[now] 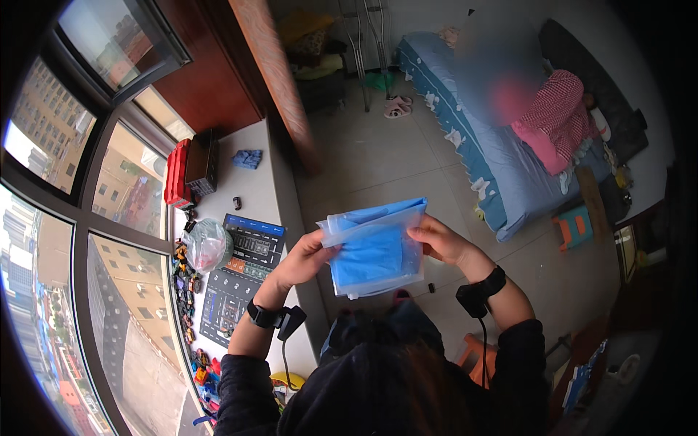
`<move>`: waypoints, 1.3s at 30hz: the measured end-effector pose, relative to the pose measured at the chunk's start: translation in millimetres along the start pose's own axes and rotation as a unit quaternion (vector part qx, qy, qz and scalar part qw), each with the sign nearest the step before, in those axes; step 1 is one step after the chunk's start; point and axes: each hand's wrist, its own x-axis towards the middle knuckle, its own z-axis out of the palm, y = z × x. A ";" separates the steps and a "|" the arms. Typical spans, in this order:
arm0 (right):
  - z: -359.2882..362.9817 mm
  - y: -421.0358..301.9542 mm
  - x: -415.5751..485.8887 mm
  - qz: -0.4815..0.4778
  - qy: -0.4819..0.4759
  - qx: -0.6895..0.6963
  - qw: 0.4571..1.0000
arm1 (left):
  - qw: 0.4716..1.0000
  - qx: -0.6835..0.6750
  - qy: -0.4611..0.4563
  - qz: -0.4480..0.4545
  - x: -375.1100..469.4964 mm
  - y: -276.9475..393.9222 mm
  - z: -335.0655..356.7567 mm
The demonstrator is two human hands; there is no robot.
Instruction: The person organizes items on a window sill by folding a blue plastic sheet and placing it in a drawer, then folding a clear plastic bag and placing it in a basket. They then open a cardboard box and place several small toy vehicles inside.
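Between my hands is a translucent plastic zip bag (376, 280) with a folded blue item (371, 253), perhaps fabric or thin sheet, showing through its front. Part of the blue material (406, 205) rises past the bag's upper edge. My left hand (308, 256) pinches the bag's left side, thumb on the front. On the opposite side my right hand (439, 238) grips the right edge, its thumb also in front. The bag hangs above the floor, in front of my body, tilted slightly. Fingers behind the bag are hidden.
Left, a windowsill counter (253, 188) bears a parking-lot play mat (245, 272), a tied plastic bag (207, 245), a red crate (178, 174) and several toy cars (184, 283). A person in pink (556, 114) is on the bed (491, 158). Crutches (357, 49) lean beyond; an orange stool (474, 359) stands right.
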 end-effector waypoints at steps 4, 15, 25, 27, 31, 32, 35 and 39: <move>-26.5 1.3 -20.5 -0.054 0.048 0.239 0.968 | 0.956 0.111 0.184 0.201 53.4 2.1 34.4; -9.7 23.2 -7.2 -0.155 0.119 0.204 0.959 | 0.832 0.422 0.191 0.304 99.6 4.8 94.3; -57.6 20.8 -35.4 -0.180 0.237 0.258 0.919 | 0.877 0.369 0.061 0.302 120.9 -21.1 116.3; -68.8 22.5 -38.6 -0.169 0.259 0.279 0.909 | 0.905 0.331 0.054 0.263 129.2 -20.3 120.1; -97.3 18.9 -50.6 -0.201 0.320 0.202 0.903 | 0.970 0.213 -0.076 0.090 159.7 -18.3 122.9; -103.0 18.4 -52.3 -0.194 0.333 0.216 0.897 | 0.973 0.188 -0.095 0.089 165.8 -19.3 127.4; -122.6 16.4 -51.3 -0.205 0.344 0.168 0.901 | 0.989 0.118 -0.040 0.086 190.4 -26.3 146.0; -151.6 15.4 -38.7 -0.266 0.336 0.112 0.896 | 0.996 0.059 -0.012 -0.063 224.5 -32.9 152.2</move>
